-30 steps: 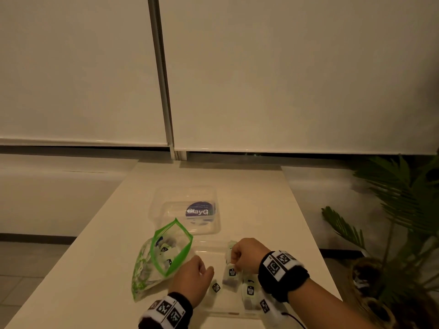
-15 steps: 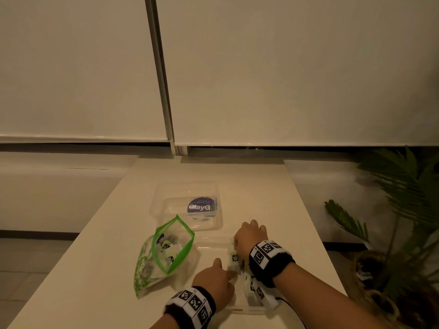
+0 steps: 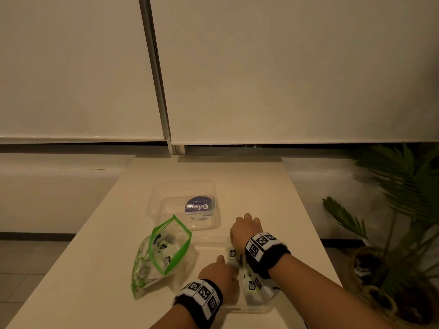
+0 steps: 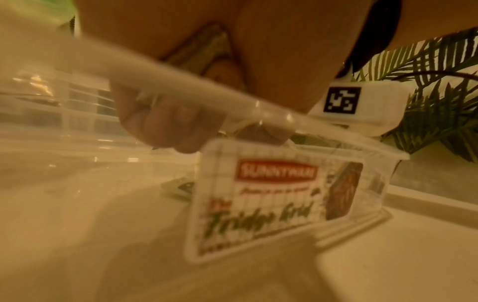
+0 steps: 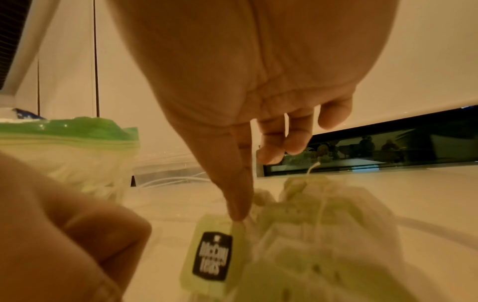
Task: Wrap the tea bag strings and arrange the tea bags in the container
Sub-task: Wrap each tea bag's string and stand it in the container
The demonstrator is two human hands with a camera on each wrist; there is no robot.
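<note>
Right wrist alone shows thumb point(image 5: 239, 196) touching tea bag tag point(image 5: 213, 253).

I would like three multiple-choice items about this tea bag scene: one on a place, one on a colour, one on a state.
1. Where does the green-rimmed clear zip bag lie?
A. left of the clear plastic container
B. inside it
C. on the floor

2. What colour is the round label in the clear lid?
A. red
B. purple
C. yellow

3. The zip bag's mouth is
A. sealed
B. open
C. knotted

Answers: 1 A, it lies on the table beside the container; 2 B, the label shows purple; 3 B, the rim gapes with tea bags visible inside.
</note>
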